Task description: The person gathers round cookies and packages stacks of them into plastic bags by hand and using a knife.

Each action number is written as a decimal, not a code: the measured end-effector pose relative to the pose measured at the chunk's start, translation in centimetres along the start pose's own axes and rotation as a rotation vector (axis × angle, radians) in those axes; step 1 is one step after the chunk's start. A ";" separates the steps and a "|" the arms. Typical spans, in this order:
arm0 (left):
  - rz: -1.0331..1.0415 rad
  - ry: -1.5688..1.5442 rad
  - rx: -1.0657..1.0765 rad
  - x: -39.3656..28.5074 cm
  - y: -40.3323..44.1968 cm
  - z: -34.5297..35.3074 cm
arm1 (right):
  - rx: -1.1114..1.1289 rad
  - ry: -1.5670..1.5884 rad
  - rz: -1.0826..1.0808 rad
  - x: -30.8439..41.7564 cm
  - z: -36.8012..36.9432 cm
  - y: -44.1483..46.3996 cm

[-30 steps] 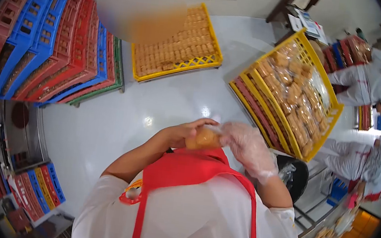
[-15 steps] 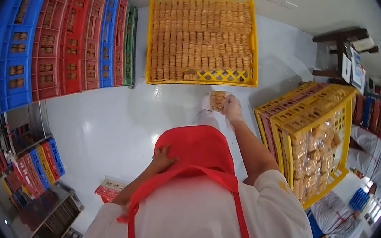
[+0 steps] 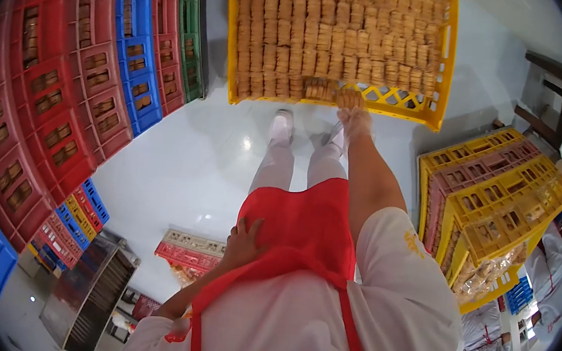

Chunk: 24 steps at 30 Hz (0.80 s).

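A yellow crate (image 3: pixel 441 90) filled with rows of golden-brown biscuits (image 3: pixel 332 29) stands ahead of me. My right hand (image 3: pixel 356 120), in a clear glove, reaches to its near side. The fingers are closed on a small stack of biscuits (image 3: pixel 350 99), partly hidden by the hand, at the front row. Bare lattice shows along that row to the right of the hand, and a few biscuits lie just left of it. My left hand (image 3: pixel 244 240) rests on my red apron (image 3: pixel 297 219) with its fingers spread, holding nothing.
Tall stacked crates in red, blue and green (image 3: pixel 94 50) rise at the left. Yellow and pink crates (image 3: pixel 494 193) with bagged biscuits stand at the right. A metal rack (image 3: pixel 91 292) is at the lower left. Other people in white (image 3: pixel 483 344) are at the lower right.
My right hand has carried the biscuits from over the floor up to the crate's front row. My view has shifted closer to the crate. The left hand stays on the apron.
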<state>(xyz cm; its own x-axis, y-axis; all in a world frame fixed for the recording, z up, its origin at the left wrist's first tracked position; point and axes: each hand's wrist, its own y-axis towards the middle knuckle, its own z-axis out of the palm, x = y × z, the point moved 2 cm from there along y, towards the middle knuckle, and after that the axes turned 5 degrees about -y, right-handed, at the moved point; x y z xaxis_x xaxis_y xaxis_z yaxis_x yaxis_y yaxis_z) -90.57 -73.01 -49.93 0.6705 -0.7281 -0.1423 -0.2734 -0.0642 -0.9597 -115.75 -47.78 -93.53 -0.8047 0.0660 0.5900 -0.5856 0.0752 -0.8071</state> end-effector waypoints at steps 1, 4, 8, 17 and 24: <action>0.007 0.003 -0.014 0.5 0.2 0.1 | -0.138 0.324 0.161 4.2 2.5 -4.1; 0.020 0.032 -0.018 1.2 0.5 -0.2 | -0.200 0.500 0.301 7.6 6.2 -6.8; -0.001 0.033 0.020 -0.7 -0.1 -2.2 | -0.106 0.421 0.485 8.2 6.1 -9.2; 0.225 -0.427 0.096 3.2 1.0 -6.6 | -0.187 0.167 0.464 3.8 -14.7 -33.5; 0.336 0.238 0.171 0.3 5.7 -16.1 | -1.026 0.575 0.360 -7.6 -24.0 -65.0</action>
<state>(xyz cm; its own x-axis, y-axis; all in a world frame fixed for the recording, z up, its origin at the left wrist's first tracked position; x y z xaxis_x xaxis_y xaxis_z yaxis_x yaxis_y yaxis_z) -102.99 -84.56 -51.55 0.3805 -0.8276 -0.4127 -0.3177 0.3021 -0.8988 -69.19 -29.28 -45.05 -0.5922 0.6539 0.4710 0.2179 0.6926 -0.6876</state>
